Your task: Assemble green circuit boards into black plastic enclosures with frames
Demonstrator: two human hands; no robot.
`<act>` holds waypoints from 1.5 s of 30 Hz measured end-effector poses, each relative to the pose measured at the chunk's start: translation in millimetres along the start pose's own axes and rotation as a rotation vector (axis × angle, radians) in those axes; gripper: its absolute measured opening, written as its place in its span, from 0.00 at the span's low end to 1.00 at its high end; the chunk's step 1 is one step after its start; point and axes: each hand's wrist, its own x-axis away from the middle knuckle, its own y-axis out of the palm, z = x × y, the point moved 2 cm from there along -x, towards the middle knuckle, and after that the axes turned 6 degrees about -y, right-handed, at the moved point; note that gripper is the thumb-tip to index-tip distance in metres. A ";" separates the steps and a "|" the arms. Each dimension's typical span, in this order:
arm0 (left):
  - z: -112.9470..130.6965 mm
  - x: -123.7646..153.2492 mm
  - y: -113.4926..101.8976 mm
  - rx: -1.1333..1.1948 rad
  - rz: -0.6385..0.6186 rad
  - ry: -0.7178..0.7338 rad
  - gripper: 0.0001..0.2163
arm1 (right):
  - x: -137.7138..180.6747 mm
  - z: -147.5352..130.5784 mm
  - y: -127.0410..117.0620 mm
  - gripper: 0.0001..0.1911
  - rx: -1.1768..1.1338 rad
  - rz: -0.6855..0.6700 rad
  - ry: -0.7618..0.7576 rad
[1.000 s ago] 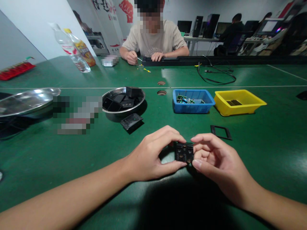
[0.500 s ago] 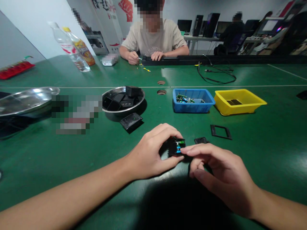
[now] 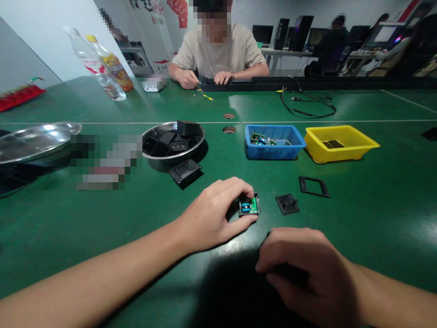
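Note:
My left hand (image 3: 218, 216) grips a small black plastic housing (image 3: 257, 211) at the table top, fingers over its far side and thumb along the near side. Inside the housing sits a green circuit board (image 3: 253, 205) with blue parts, facing up. My right hand (image 3: 307, 264) is nearer to me, apart from the housing and partly in shadow. Its fingers are curled in close to the thumb, and nothing shows in them. A square black cover (image 3: 287, 204) lies to the right of the housing, with a black rectangular frame (image 3: 314, 187) beyond it.
A metal bowl (image 3: 201, 139) holds black cases; another black case (image 3: 186, 172) lies before it. A blue bin (image 3: 275, 152) has circuit boards, a yellow bin (image 3: 341, 156) dark pieces. A metal tray (image 3: 41, 141) is left. Bottles (image 3: 99, 68) and a person (image 3: 220, 54) are across the table.
My right hand has drawn back from the housing toward me and its fingers have curled. The housing has turned in my left hand, so the board faces up. The square cover is now uncovered.

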 end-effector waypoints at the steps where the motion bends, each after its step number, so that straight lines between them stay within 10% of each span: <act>1: -0.7 -0.3 0.0 -0.007 -0.009 0.011 0.08 | -0.1 -0.7 0.9 0.13 0.014 -0.028 -0.032; 35: -3.8 -3.2 -3.9 -0.269 -0.081 -0.108 0.17 | 5.8 -5.8 6.5 0.07 0.303 -0.114 -0.217; 45: -1.4 -2.2 -4.3 -0.154 -0.009 -0.081 0.12 | 14.3 5.6 -34.8 0.14 0.763 0.269 0.057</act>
